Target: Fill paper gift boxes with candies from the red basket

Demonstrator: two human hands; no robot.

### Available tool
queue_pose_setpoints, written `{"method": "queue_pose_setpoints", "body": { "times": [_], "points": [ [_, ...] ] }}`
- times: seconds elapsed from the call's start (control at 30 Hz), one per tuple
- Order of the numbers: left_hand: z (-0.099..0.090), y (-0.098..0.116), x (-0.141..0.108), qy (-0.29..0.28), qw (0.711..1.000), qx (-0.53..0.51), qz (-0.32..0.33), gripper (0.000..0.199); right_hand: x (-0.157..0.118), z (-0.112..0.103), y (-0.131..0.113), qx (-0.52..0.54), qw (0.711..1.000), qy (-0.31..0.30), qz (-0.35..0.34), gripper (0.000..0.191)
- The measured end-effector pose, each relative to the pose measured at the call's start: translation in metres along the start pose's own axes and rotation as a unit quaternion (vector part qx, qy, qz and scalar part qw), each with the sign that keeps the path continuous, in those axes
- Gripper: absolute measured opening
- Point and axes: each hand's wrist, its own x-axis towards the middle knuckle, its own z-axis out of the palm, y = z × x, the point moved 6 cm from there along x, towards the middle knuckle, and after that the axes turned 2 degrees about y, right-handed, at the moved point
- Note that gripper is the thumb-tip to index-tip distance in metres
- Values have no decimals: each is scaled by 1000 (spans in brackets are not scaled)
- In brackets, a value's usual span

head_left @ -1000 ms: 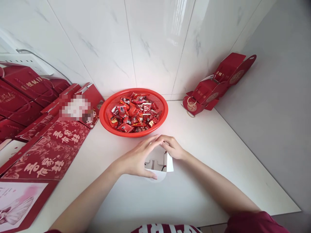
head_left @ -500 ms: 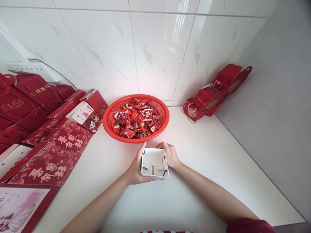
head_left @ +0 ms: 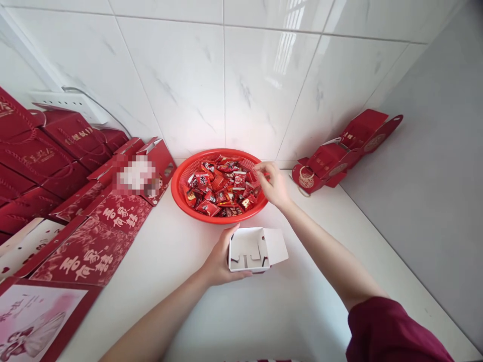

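Observation:
My left hand is closed around the left side of a small cardboard box. The box is white inside, with its open top facing me, and a white flap sticks out on its right. Nothing lies inside except the folded bottom tabs. Beyond it stands a red plastic basket holding several candies in red wrappers. Over the basket's right rim hovers my right hand, with thumb and fingers a little apart and pointing at the candies. I see nothing in it.
Red gift boxes with rope handles are stacked at the left, behind flat patterned red boxes. More red boxes lean in the right back corner. A power strip sits by the tiled wall. A grey panel borders the right.
My right hand has let go of the box and moved up and right to the basket rim. The box's right flap now stands out. The view has shifted slightly left.

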Motion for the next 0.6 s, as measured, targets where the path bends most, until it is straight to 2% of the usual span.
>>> {"method": "queue_pose_setpoints", "body": {
  "times": [0.1,0.2,0.3,0.37,0.43,0.5,0.6],
  "points": [
    [-2,2,0,17,999,-19,28,120,23,35,8,-73,991,-111,30,32],
    [-3,3,1,24,999,-22,30,121,31,70,9,-91,969,-228,37,35],
    [-4,3,2,24,999,-23,20,119,24,103,11,-108,925,-363,38,32],
    [-5,3,2,25,999,-14,19,119,17,115,13,-125,897,-422,43,36],
    [-5,3,2,26,999,-8,24,118,12,121,14,-133,882,-450,47,42],
    [-5,3,2,27,999,-8,31,116,10,122,14,-124,879,-457,49,42],
    [-6,4,3,30,999,-10,38,114,12,119,10,-79,893,-439,57,20]
  ]
}}
